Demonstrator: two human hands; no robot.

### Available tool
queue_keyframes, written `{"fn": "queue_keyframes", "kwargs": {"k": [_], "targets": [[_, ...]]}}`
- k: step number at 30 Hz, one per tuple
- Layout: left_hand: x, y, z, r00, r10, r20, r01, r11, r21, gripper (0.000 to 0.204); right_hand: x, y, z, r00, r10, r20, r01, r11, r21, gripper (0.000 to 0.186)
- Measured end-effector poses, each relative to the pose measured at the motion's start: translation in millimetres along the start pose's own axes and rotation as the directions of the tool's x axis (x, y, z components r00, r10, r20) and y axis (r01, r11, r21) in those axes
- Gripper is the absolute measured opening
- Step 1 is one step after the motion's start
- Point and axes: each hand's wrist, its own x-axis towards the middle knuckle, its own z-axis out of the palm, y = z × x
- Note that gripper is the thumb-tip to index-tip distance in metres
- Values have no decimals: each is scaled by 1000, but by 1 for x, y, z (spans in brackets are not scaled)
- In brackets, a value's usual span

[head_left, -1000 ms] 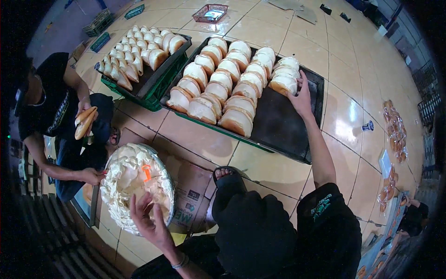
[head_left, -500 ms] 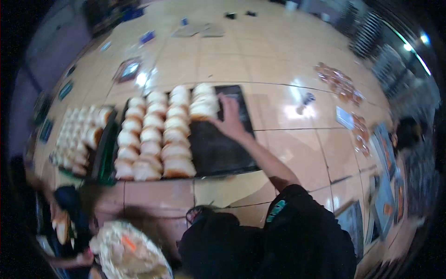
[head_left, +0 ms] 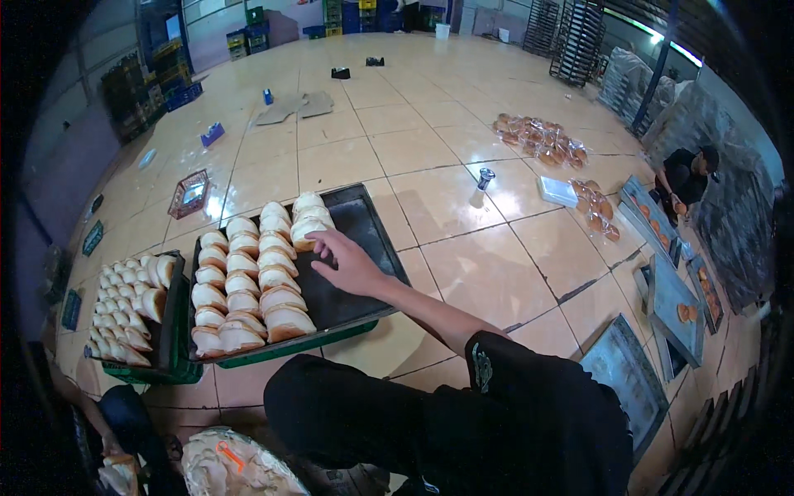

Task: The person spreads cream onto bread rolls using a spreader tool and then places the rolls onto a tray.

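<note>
My right hand (head_left: 351,263) hangs over the bare part of a black baking tray (head_left: 356,219), its fingers apart and slightly bent, with nothing in them. Just beyond the fingertips stands a short row of cream-coated buns (head_left: 310,219); whether a finger touches them I cannot tell. Three longer rows of buns (head_left: 241,285) fill the tray's left side. The tray rests on a green crate (head_left: 302,343). Below lies a bowl of pale cream (head_left: 240,475) with an orange tool (head_left: 231,456) in it. My left hand is out of sight.
Another tray of smaller filled buns (head_left: 124,314) stands at the left. Beside it, a co-worker's hand (head_left: 112,446) holds a bun. Bagged buns (head_left: 542,140), a clear cup-like object (head_left: 485,178) and metal trays (head_left: 628,384) lie rightward. Another person (head_left: 686,178) crouches far right.
My head view has shifted, showing more of the room. My right hand has come back from the short row's side toward the near end of that row. The buns stay in the tray.
</note>
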Motion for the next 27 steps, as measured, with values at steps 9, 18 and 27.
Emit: {"fn": "queue_keyframes", "kwargs": {"k": [9,18,27], "targets": [[-17,-16,-18,995,-75,-70,75,997,5,35,-10,-50,7,969,-131,208,141,989,-34,39],[-123,-124,-132,764,-395,-510,454,891,-9,33,35,-78,31,925,-236,298,261,964,-45,27],[-673,-75,-126,-479,-454,-751,640,405,-653,30,69,-161,68,723,-183,667,279,960,-39,28]]}}
